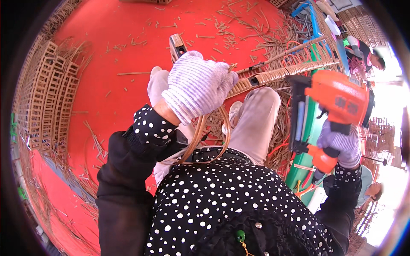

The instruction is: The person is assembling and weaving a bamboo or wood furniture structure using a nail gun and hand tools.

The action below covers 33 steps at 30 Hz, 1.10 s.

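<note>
My left hand (198,83), in a white knitted glove, is closed around a long frame piece wrapped in brown woven strip (284,73). The piece lies across above my knees, and dark gaps show in its wrapping. From under that hand a loose brown strip (225,128) loops down towards my lap. Off to the right, my right hand (345,143), gloved too, grips the handle of an orange and black nail gun (341,94). The nail gun is held upright, apart from the frame piece. My left fingertips are partly hidden.
Stacks of brown lattice frames (49,98) stand at the left. Cut strip scraps (226,36) litter the red floor (128,25), with a dense heap beyond my right knee. A green beam (299,168) runs along the right. Other people (367,53) sit farther right.
</note>
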Each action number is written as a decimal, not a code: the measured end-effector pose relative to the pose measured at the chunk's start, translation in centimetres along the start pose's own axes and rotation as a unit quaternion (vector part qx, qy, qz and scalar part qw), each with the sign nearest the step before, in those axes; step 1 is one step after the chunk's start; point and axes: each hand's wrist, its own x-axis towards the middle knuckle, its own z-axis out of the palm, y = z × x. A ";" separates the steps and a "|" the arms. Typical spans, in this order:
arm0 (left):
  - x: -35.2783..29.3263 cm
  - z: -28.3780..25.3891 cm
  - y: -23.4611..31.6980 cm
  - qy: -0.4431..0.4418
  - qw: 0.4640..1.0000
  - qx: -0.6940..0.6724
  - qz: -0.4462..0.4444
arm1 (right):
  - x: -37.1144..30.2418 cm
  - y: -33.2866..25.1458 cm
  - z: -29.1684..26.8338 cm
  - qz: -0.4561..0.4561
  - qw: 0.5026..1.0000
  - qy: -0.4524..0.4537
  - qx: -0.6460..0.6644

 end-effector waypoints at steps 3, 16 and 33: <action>0.4 -0.3 0.2 -0.055 0.998 0.011 -0.002 | -0.4 -1.0 1.7 0.103 0.987 -0.122 -0.033; 0.3 -0.3 0.3 0.010 0.999 -0.001 0.051 | -0.6 -2.8 4.4 -0.135 0.947 -0.188 -0.221; 0.7 -1.3 -1.4 -0.077 0.993 -0.044 0.075 | -0.1 -6.4 5.4 0.052 0.963 -0.189 -0.182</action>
